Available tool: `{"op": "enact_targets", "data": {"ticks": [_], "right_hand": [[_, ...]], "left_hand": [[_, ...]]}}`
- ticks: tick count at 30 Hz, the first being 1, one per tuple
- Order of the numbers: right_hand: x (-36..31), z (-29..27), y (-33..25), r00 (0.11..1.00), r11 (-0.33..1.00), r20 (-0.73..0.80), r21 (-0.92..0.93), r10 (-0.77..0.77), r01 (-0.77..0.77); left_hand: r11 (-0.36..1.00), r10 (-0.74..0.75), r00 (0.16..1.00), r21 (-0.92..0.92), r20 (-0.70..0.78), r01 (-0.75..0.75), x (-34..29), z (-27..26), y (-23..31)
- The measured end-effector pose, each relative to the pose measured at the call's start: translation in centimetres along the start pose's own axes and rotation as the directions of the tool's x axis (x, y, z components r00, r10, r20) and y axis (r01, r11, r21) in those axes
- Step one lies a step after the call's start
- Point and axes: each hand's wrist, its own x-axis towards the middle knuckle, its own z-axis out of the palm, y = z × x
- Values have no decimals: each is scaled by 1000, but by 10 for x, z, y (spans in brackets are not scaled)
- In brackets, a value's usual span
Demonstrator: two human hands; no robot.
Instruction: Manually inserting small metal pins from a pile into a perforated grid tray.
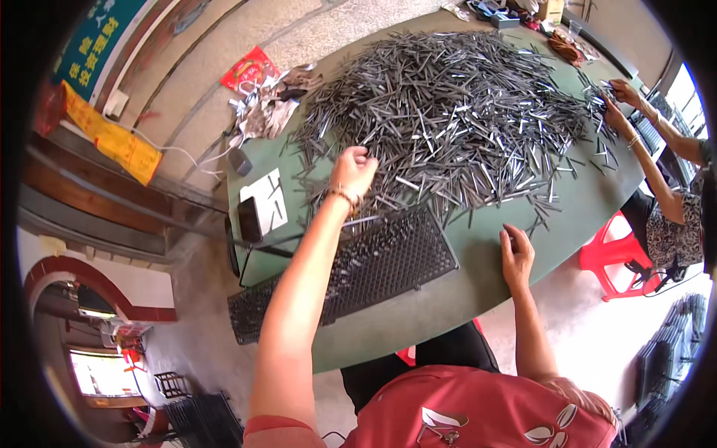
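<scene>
Lying before you, head view: black grid tray on the green table.
Dark strips: heaped beyond the tray.
Left hand: your fingers curl beyond the tray, at the heap's near edge; whether they grip a strip, I cannot tell.
Right hand: yours, loosely open, right of the tray.
Phone: beyond the tray's left end.

A dark phone overlaps a white sheet.

Large yellow characters on the teal-green sign at upper left.
</scene>
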Motion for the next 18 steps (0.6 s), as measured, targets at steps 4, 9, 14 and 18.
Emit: {"op": "enact_targets", "data": {"ticks": [4, 9, 14, 18], "right_hand": [[6, 1, -3, 999, 999, -16, 1, 45, -45], [8, 2, 2, 996, 995, -2, -45, 89, -89], [10, 5, 4, 995, 992, 16, -76, 103, -101], [12, 5, 2, 997, 991, 21, -116, 76, -73]], "left_hand": [[914, -370, 908, -99, 195, 394, 109, 17, -46], [753, -515, 853, -433, 79, 495, 194, 38, -72], [567, -641, 745, -541, 183, 621, 259, 61, -46], [717, -671, 740, -223, 35, 661, 298, 87, -30]]}}
